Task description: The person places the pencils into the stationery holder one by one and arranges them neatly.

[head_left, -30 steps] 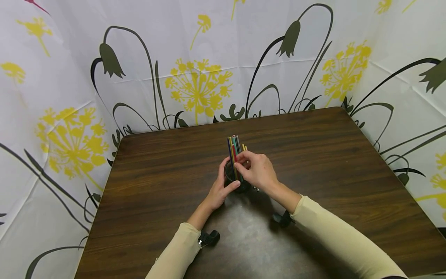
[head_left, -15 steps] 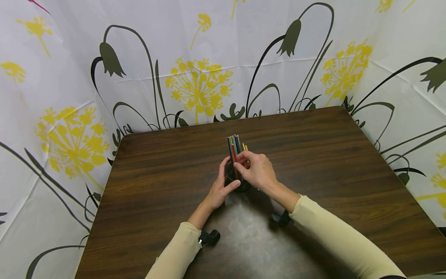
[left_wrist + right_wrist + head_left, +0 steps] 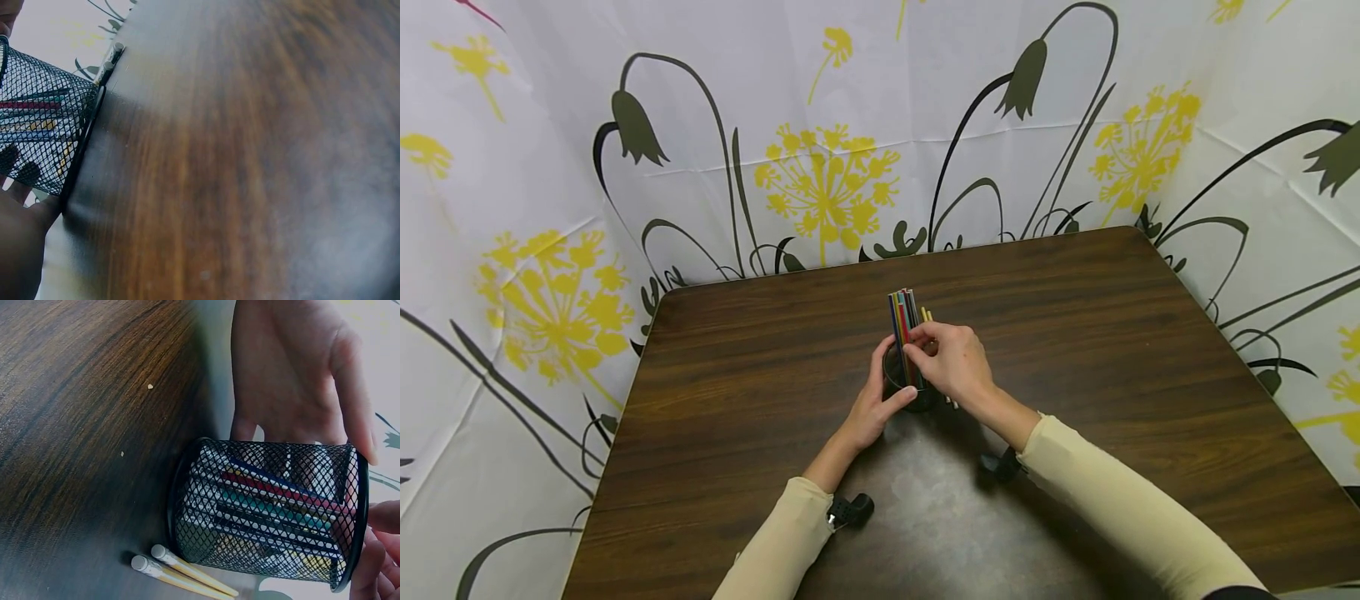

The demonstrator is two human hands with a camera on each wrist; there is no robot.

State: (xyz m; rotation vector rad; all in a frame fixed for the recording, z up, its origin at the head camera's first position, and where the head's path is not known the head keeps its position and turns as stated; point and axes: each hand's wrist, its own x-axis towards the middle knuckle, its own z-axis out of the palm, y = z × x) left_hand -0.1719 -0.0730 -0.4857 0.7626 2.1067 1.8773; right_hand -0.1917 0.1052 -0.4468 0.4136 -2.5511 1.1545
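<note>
A black wire-mesh pencil cup (image 3: 269, 515) stands upright on the table, several coloured pencils (image 3: 894, 315) rising out of it. My left hand (image 3: 868, 412) holds the cup from its left side, fingers round the far side and thumb at the near rim. Over the cup, my right hand (image 3: 958, 365) pinches a red pencil (image 3: 902, 321) between thumb and fingers; its lower part is inside the cup. Two yellow pencils (image 3: 187, 575) with white erasers lie on the table just right of the cup, partly hidden by my right hand in the head view.
The dark wood-grain table (image 3: 737, 400) reaches back to a white curtain (image 3: 700, 108) with printed flowers. Small light crumbs (image 3: 150, 386) lie on the tabletop. Black wrist devices (image 3: 852, 510) are worn on both arms.
The red pencil has risen slightly in the cup, along with my right hand. My left hand and the cup have stayed in place.
</note>
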